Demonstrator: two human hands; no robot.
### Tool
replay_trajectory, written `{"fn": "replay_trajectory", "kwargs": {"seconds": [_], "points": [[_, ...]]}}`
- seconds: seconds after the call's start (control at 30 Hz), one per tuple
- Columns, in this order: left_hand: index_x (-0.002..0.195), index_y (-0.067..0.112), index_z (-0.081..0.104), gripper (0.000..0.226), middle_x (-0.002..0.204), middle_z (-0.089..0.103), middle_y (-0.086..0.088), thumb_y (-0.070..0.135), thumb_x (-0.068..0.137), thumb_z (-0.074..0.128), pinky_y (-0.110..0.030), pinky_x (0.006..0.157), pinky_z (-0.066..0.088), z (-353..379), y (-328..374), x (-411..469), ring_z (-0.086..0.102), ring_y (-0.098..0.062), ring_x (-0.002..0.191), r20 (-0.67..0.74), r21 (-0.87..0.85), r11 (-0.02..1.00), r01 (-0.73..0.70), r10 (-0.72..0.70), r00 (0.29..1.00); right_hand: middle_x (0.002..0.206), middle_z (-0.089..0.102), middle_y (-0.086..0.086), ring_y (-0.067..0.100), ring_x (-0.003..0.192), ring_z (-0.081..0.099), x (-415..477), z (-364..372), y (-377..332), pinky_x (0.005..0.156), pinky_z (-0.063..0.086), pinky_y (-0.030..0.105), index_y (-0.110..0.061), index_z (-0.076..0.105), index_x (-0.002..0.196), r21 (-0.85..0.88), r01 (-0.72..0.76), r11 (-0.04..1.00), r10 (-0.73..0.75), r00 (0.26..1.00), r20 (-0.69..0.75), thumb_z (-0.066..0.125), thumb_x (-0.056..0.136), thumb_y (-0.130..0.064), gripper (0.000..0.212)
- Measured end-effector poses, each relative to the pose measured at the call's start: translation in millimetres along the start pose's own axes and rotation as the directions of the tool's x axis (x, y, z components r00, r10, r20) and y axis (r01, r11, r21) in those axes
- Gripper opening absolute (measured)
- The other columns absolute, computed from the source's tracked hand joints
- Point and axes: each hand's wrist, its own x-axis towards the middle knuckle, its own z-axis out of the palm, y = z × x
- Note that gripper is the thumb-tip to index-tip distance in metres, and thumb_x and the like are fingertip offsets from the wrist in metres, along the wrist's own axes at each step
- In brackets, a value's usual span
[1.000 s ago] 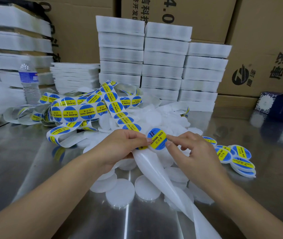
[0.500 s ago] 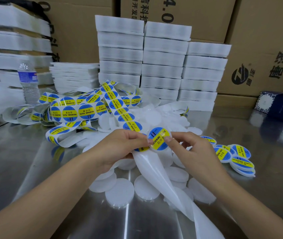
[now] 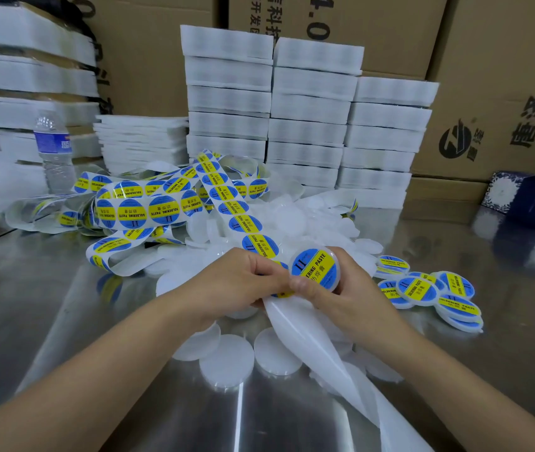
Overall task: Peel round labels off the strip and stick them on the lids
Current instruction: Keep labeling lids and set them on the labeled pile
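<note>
My right hand [image 3: 344, 298] grips a white round lid [image 3: 315, 268] that carries a blue and yellow round label, thumb pressing on its lower edge. My left hand [image 3: 233, 282] pinches the label strip [image 3: 243, 223] just left of that lid. The strip runs back from my hands to a tangled heap of blue and yellow labels [image 3: 148, 207]. Bare white backing [image 3: 311, 347] trails down toward me from between my hands. Plain white lids [image 3: 227, 360] lie under my hands. Several labelled lids [image 3: 429, 291] sit in a pile to the right.
The steel table [image 3: 64, 321] holds stacks of white foam trays [image 3: 308, 125] at the back, with cardboard boxes [image 3: 504, 93] behind them. A water bottle [image 3: 55, 151] stands at the left. A blue patterned box [image 3: 533, 200] sits at the far right.
The label has left the strip and now sits on a white lid held in my right hand. Both hands have shifted slightly and stay close together.
</note>
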Motion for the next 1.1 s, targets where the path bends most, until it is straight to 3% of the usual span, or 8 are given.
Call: {"fn": "replay_trajectory", "kwargs": {"seconds": [0.17, 0.23, 0.3, 0.37, 0.57, 0.7, 0.87, 1.1], "points": [[0.091, 0.006, 0.073, 0.028, 0.099, 0.066, -0.027, 0.033, 0.088, 0.065, -0.032, 0.079, 0.040, 3.4, 0.8, -2.8, 0.052, -0.015, 0.077, 0.036, 0.075, 0.994, -0.082, 0.080, 0.996, 0.062, 0.058, -0.029, -0.009, 0.055, 0.051, 1.5, -1.2, 2.2, 0.050, 0.037, 0.005, -0.028, 0.054, 0.081, -0.020, -0.039, 0.999, 0.039, 0.999, -0.024, 0.064, 0.076, -0.051, 0.025], [0.087, 0.018, 0.077, 0.011, 0.085, 0.072, -0.016, 0.023, 0.087, 0.067, -0.020, 0.073, 0.041, 3.5, 2.0, -3.6, 0.054, -0.006, 0.072, 0.054, 0.091, 0.988, -0.125, 0.120, 0.991, 0.061, 0.059, -0.029, -0.010, 0.054, 0.052, 0.4, -0.9, 1.8, 0.049, 0.037, 0.005, -0.028, 0.054, 0.077, -0.044, -0.047, 0.998, 0.046, 0.999, -0.026, 0.065, 0.074, -0.053, 0.027], [0.074, 0.026, 0.078, 0.018, 0.064, 0.068, 0.008, 0.013, 0.084, 0.069, -0.008, 0.059, 0.039, 3.1, 1.9, -4.7, 0.052, 0.005, 0.059, 0.086, 0.088, 0.982, -0.168, 0.161, 0.983, 0.064, 0.061, -0.028, -0.009, 0.057, 0.054, -1.0, 0.1, -0.3, 0.050, 0.037, 0.005, -0.030, 0.055, 0.076, -0.060, -0.051, 0.997, 0.049, 0.998, -0.038, 0.063, 0.061, -0.068, 0.042], [0.064, 0.028, 0.075, 0.025, 0.057, 0.059, 0.013, 0.009, 0.081, 0.071, -0.007, 0.054, 0.037, 3.4, 1.4, -5.6, 0.047, 0.005, 0.054, 0.109, 0.094, 0.977, -0.192, 0.181, 0.977, 0.066, 0.063, -0.024, -0.007, 0.058, 0.056, -1.3, 1.4, -0.4, 0.050, 0.039, 0.007, -0.030, 0.058, 0.075, -0.084, -0.067, 0.994, 0.064, 0.997, -0.039, 0.062, 0.049, -0.079, 0.056], [0.083, 0.013, 0.077, 0.007, 0.079, 0.070, -0.014, 0.018, 0.077, 0.077, -0.025, 0.071, 0.046, 5.6, 2.8, -8.2, 0.056, -0.009, 0.070, 0.113, 0.103, 0.968, -0.227, 0.215, 0.970, 0.056, 0.059, -0.015, -0.003, 0.048, 0.047, 1.2, 0.4, 4.3, 0.047, 0.037, 0.011, -0.023, 0.058, 0.070, -0.116, -0.041, 0.992, 0.033, 0.997, -0.064, 0.061, 0.051, -0.075, 0.055], [0.095, 0.014, 0.077, 0.015, 0.096, 0.075, -0.007, 0.015, 0.080, 0.075, -0.037, 0.096, 0.049, 8.9, 4.1, -11.2, 0.067, -0.019, 0.095, 0.150, 0.116, 0.967, -0.228, 0.210, 0.966, 0.052, 0.057, -0.016, -0.003, 0.046, 0.045, 0.9, -1.1, 5.4, 0.046, 0.035, 0.008, -0.036, 0.061, 0.065, -0.071, -0.029, 0.997, 0.026, 0.998, -0.051, 0.071, 0.070, -0.052, 0.020], [0.065, 0.030, 0.075, 0.016, 0.065, 0.067, 0.010, 0.019, 0.077, 0.077, -0.013, 0.066, 0.043, 11.8, 4.5, -10.6, 0.055, 0.000, 0.065, 0.059, 0.102, 0.971, -0.214, 0.209, 0.976, 0.045, 0.050, -0.015, -0.002, 0.043, 0.040, 2.0, -2.0, 3.9, 0.044, 0.032, 0.010, -0.023, 0.058, 0.054, -0.070, -0.048, 0.996, 0.041, 0.994, -0.097, 0.065, 0.070, -0.056, 0.038], [0.063, 0.034, 0.075, 0.020, 0.067, 0.069, 0.007, 0.020, 0.078, 0.077, -0.014, 0.067, 0.043, 11.5, 5.5, -10.9, 0.056, 0.000, 0.065, 0.060, 0.103, 0.975, -0.199, 0.194, 0.979, 0.045, 0.049, -0.013, 0.000, 0.044, 0.039, 2.8, -3.7, -0.3, 0.046, 0.033, 0.013, -0.022, 0.054, 0.052, -0.091, -0.066, 0.994, 0.056, 0.993, -0.106, 0.043, 0.059, -0.075, 0.054]]}}
